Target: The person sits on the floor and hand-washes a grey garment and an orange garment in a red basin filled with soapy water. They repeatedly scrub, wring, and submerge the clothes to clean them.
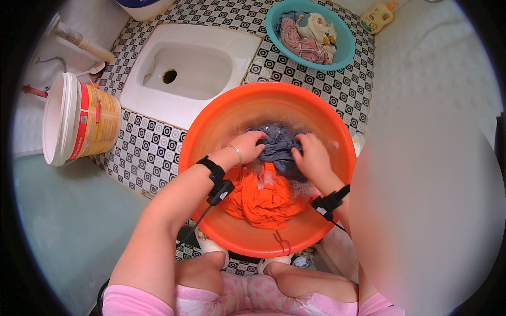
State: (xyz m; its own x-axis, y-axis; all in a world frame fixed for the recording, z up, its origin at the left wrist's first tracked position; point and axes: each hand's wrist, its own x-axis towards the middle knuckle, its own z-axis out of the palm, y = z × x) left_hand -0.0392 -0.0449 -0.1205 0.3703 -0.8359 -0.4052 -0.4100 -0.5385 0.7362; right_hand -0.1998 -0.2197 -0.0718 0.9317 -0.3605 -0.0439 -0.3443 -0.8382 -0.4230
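A wet dark blue-grey garment (pixel 280 148) lies bunched in sudsy water in a large orange plastic basin (pixel 269 93). My left hand (pixel 250 147) grips its left side, thumb and fingers pinching the cloth. Its right side is in my right hand (pixel 314 156), with the fingers curled into the fabric. Nearer to me in the same basin, a bright orange garment (pixel 263 199) is heaped, partly wet, just below both hands. Some of the blue-grey cloth is hidden under foam and fingers.
Beyond the basin stands a turquoise tub (pixel 350 49) of clothes, with a pump bottle (pixel 377 19) by the wall. A squat toilet (pixel 185 71) is set in the patterned tile floor. At left is a white-rimmed bucket (pixel 99 118). A large area at right is blurred.
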